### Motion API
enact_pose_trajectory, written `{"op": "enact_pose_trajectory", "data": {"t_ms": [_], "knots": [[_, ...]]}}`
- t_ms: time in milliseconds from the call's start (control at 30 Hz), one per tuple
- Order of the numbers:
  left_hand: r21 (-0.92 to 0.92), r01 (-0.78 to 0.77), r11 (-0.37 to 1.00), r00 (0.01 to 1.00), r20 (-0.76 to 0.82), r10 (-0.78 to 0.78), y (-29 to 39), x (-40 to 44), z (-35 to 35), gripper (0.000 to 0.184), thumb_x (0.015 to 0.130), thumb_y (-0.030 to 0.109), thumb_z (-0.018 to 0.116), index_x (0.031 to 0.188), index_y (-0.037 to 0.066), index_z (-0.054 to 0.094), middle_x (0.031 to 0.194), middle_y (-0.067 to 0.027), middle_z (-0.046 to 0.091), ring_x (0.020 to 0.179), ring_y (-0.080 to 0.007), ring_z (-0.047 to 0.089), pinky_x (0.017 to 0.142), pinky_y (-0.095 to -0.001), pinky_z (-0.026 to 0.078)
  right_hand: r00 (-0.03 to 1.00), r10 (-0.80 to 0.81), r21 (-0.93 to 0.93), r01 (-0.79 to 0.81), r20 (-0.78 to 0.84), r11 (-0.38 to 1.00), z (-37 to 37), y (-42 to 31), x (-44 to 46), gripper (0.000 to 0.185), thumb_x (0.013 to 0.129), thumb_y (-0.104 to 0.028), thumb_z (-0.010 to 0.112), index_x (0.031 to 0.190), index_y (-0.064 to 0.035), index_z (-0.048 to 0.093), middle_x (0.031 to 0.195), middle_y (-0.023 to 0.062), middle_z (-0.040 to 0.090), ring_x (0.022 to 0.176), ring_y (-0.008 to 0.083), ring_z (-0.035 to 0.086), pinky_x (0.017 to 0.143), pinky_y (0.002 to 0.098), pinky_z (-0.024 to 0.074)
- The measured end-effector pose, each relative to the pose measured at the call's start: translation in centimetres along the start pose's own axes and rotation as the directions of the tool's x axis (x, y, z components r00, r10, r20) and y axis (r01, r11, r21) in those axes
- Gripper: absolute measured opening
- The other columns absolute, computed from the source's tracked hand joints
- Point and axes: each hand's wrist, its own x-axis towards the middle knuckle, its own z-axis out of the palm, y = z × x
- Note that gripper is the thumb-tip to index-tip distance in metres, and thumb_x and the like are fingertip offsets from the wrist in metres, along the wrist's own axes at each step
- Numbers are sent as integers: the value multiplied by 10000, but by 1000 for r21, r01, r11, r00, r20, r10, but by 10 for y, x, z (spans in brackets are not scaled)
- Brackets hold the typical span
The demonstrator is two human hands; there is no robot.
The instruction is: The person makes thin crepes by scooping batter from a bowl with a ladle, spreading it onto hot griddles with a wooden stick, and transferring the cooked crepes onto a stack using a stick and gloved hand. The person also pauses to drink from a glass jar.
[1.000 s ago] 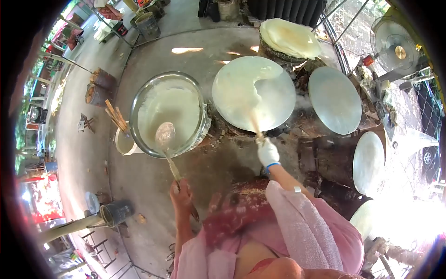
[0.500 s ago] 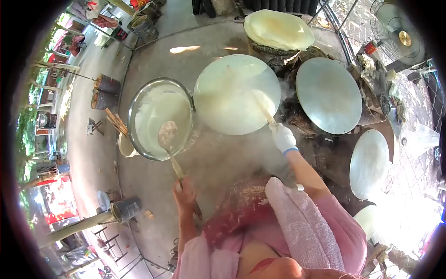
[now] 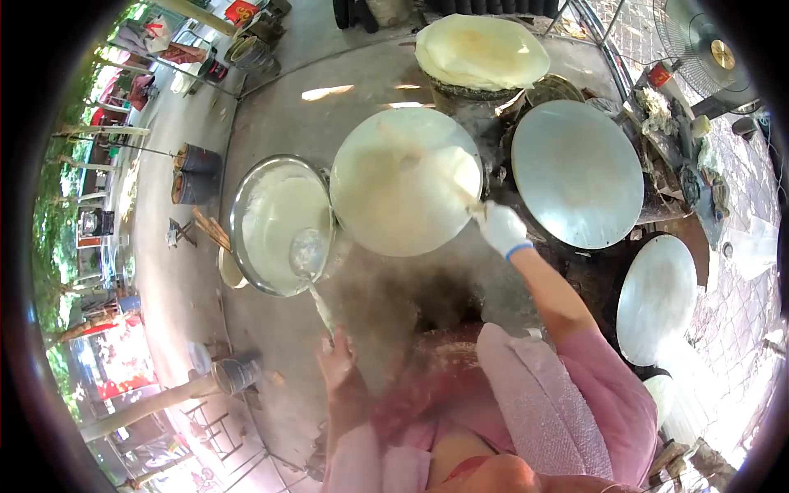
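My bare left hand (image 3: 337, 360) is closed around the handle of a ladle (image 3: 307, 255). The ladle's round bowl hangs over a steel basin (image 3: 236, 209) of pale batter (image 3: 275, 201). In a white glove with a blue cuff, my right hand (image 3: 504, 230) grips a flat spreader (image 3: 470, 197), blurred by steam. It lies at the right edge of a round griddle (image 3: 394, 234), which is coated with a thin pale layer of batter. Steam partly veils the griddle and the floor before me.
A second griddle (image 3: 577, 177) stands to the right, with another round plate (image 3: 656, 300) nearer me. A stack of thin flatbreads (image 3: 482, 53) sits at the back. A fan (image 3: 699, 49) stands far right. Sticks (image 3: 212, 230) lean beside the basin.
The ladle has turned over and lowered toward the batter in the basin. My right hand and the spreader have shifted slightly up at the griddle's right side. The whole view has tilted a little.
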Motion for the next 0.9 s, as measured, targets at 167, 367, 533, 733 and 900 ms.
{"op": "enact_pose_trajectory", "data": {"t_ms": [167, 367, 533, 733, 900], "knots": [[57, 28, 998, 998, 47, -31, 7, 0, 9, 149, 949, 188, 597, 947, 45, 556, 617, 2, 477, 452, -70, 423, 385, -215, 306, 993, 15, -98, -3, 119, 995, 24, 54, -35, 647, 955, -416, 494, 1493, -117, 295, 885, 226, 677, 778, 399, 661, 687, 486, 511], [91, 37, 995, 999, -29, -35, -7, 2, 8, 183, 957, 214, 575, 946, 34, 543, 552, -6, 437, 360, -99, 379, 332, -249, 296, 978, -51, -215, 7, -201, 977, -2, 2, 99, 634, 923, -309, 501, 1474, -90, 278, 848, 241, 662, 705, 396, 658, 630, 504, 522], [128, 91, 988, 995, -54, -84, -7, 2, 10, 170, 947, 210, 573, 963, 45, 537, 531, 7, 393, 354, -98, 359, 330, -261, 293, 994, -71, 14, 72, -79, 997, -8, -69, 105, 549, 914, -305, 538, 1405, -88, 424, 1014, 189, 684, 949, 334, 672, 831, 414, 532], [96, 34, 995, 998, 58, -40, -6, 13, 16, 151, 948, 195, 565, 984, 51, 539, 566, 14, 410, 404, -97, 398, 360, -266, 320, 983, 125, 711, 9, -137, 703, 51, 47, -20, 516, 955, -373, 565, 1393, -107, 504, 1097, 126, 680, 974, 254, 646, 840, 315, 511], [571, -405, 714, 914, 252, 316, -88, 80, -12, 162, 949, 194, 572, 1060, 79, 550, 608, 18, 428, 508, -108, 475, 428, -265, 384, 897, 138, 763, -432, 421, 481, 0, 29, -62, 493, 950, -343, 597, 1402, -165, 516, 1086, 48, 674, 713, 75, 584, 604, 214, 481]]}}
